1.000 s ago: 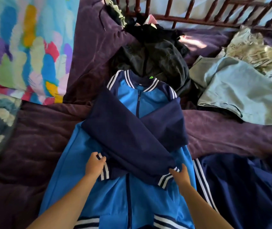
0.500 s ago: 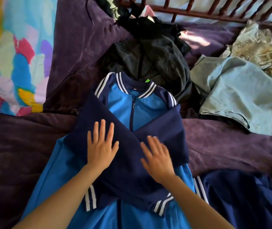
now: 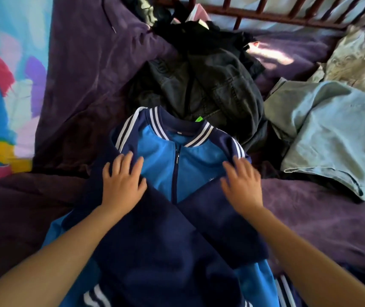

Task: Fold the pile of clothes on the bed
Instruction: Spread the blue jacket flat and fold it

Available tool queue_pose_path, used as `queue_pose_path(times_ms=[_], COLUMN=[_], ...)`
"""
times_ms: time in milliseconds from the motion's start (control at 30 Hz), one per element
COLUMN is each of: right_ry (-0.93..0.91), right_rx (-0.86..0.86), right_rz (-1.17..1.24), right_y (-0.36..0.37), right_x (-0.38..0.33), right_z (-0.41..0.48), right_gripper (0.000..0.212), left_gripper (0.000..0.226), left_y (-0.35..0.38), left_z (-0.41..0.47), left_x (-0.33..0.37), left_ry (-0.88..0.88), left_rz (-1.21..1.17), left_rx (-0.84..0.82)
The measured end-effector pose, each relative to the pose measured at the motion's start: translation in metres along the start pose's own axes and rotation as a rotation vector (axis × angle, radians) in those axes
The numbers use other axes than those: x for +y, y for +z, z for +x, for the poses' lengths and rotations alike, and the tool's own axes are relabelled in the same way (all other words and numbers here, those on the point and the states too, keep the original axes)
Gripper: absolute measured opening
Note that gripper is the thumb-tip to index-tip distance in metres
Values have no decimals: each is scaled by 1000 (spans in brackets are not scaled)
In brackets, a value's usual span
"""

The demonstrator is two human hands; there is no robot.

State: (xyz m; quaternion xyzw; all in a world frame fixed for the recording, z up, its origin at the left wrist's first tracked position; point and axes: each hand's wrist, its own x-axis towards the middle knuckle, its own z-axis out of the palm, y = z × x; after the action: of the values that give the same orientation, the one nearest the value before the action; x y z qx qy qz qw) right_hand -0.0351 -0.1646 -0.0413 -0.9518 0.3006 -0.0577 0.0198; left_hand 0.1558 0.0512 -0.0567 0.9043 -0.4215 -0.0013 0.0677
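Head view: left hand (image 3: 122,182) and right hand (image 3: 241,185) lie flat, fingers spread, on the crossed sleeves (image 3: 166,240) of the blue jacket (image 3: 159,165). Its bottom is cut off.

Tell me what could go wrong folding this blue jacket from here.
The crossed sleeves are only pressed flat by the left hand and right hand; they may slide apart when the jacket is folded over. Its collar lies against the dark clothes behind, which could get caught in the fold.

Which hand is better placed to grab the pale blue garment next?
Right. The right hand rests on the jacket nearest the pale blue garment; the left hand lies on its far side.
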Motion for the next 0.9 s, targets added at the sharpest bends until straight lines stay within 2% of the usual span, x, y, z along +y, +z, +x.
queue_pose_path(times_ms=[67, 167, 333, 433, 533, 600, 733, 800, 900], right_ry=[182, 234, 366, 438, 454, 465, 477, 438, 275], right_rx=[-178, -409, -498, -549, -382, -262, -77, 6, 79], right_rz=[10, 109, 338, 313, 202, 264, 495, 537, 378], right_y=[-11, -11, 2, 3, -1, -8, -31, -45, -60], right_x=[13, 28, 29, 26, 25, 25, 36, 40, 38], right_z=[35, 69, 103, 103, 98, 91, 68, 44, -3], right_gripper=[51, 67, 86, 84, 41, 21, 14, 14, 25], left_gripper=[61, 66, 83, 81, 48, 27, 20, 23, 44], left_y=[-9, -17, -11, -10, -6, -12, -50, -68, -80], left_z=[35, 77, 122, 129, 129, 128, 111, 92, 51], left_x=[-8, -21, -31, -32, -39, -42, -54, -66, -82], left_ry=[-172, -343, -523, -614, -661, -659, -541, -396, -113], left_rz=[-69, -144, -508, -545, -584, -686, -963, -949, -854], left_rx=[-52, -129, -275, -281, -174, -95, -23, -37, -47])
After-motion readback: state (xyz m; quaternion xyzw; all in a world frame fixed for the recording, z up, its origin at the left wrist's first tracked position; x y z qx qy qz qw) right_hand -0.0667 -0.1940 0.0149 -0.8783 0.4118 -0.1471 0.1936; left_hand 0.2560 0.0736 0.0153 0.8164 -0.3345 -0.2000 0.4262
